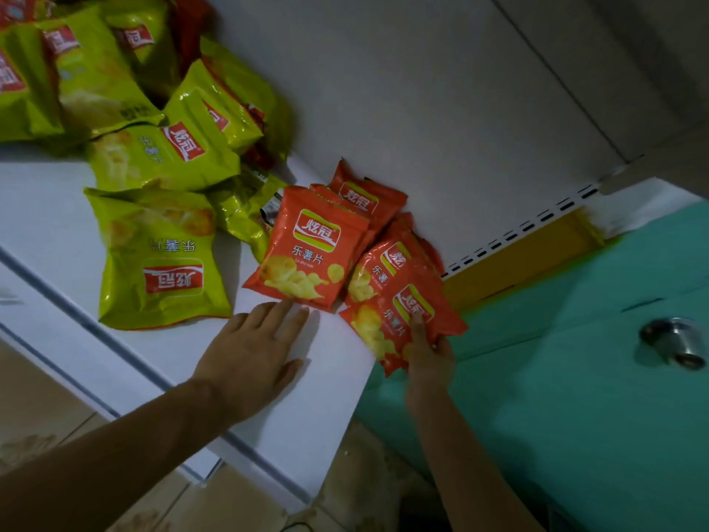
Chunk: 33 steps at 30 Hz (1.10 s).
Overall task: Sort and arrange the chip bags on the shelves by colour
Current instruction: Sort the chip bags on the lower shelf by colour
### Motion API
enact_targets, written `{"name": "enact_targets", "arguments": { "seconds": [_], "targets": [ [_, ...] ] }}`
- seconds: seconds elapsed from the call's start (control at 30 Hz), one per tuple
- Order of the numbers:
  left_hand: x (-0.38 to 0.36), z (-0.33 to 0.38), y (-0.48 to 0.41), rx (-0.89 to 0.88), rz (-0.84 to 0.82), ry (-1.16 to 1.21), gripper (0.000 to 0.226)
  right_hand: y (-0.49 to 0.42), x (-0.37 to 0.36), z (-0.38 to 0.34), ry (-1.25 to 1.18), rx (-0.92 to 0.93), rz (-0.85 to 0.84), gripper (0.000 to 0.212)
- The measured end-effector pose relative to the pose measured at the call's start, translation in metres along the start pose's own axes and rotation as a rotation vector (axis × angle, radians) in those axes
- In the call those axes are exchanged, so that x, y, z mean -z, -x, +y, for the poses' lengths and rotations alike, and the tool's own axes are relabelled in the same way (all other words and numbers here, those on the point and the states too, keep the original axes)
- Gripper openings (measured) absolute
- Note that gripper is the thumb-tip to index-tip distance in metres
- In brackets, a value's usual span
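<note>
On the white shelf (314,397) several orange chip bags cluster at the right end, by the back panel. One orange bag (307,247) lies flat facing me; my left hand (253,351) rests flat on the shelf with straight fingertips touching its lower edge. My right hand (427,351) grips another orange bag (387,320) at the shelf's right edge, thumb on top. More orange bags (368,201) lean behind. Green chip bags lie to the left, the nearest green bag (161,259) upside down, and a green pile (115,82) reaches the far left.
The shelf's white back panel (441,109) rises behind the bags. Right of the shelf stands a teal door (575,359) with a metal knob (675,341). Tiled floor (46,408) shows below the shelf's front edge.
</note>
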<state>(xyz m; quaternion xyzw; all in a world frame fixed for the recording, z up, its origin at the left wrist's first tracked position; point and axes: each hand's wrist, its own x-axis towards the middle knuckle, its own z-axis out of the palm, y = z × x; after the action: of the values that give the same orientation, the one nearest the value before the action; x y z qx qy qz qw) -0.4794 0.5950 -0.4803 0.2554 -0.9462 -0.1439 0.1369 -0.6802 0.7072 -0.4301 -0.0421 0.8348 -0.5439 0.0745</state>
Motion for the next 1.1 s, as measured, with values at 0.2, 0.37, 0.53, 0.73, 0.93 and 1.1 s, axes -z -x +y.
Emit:
{"name": "enact_targets", "arguments": {
  "seconds": [0.2,0.37,0.53,0.73,0.93,1.1],
  "targets": [
    [0.013,0.0,-0.015,0.058,0.144,0.044,0.062,-0.002,-0.028,-0.005,0.081,-0.011,-0.13,0.036],
    [-0.001,-0.006,-0.039,-0.001,0.008,-0.002,0.07,0.002,-0.034,0.002,0.054,-0.049,-0.157,0.052],
    [-0.009,-0.029,-0.049,-0.109,-0.002,-0.023,0.077,-0.004,-0.046,-0.006,-0.037,-0.133,-0.276,0.064],
    [-0.006,-0.069,-0.069,-0.118,-0.025,-0.049,0.088,-0.004,-0.081,-0.022,-0.139,-0.128,-0.33,0.059],
    [0.003,-0.082,-0.072,-0.132,-0.022,-0.014,0.098,-0.007,-0.08,-0.022,-0.143,-0.078,-0.331,0.063],
    [-0.003,-0.072,-0.066,-0.174,-0.043,0.034,0.094,-0.008,-0.062,-0.023,-0.159,-0.066,-0.334,0.065]
  ]
}}
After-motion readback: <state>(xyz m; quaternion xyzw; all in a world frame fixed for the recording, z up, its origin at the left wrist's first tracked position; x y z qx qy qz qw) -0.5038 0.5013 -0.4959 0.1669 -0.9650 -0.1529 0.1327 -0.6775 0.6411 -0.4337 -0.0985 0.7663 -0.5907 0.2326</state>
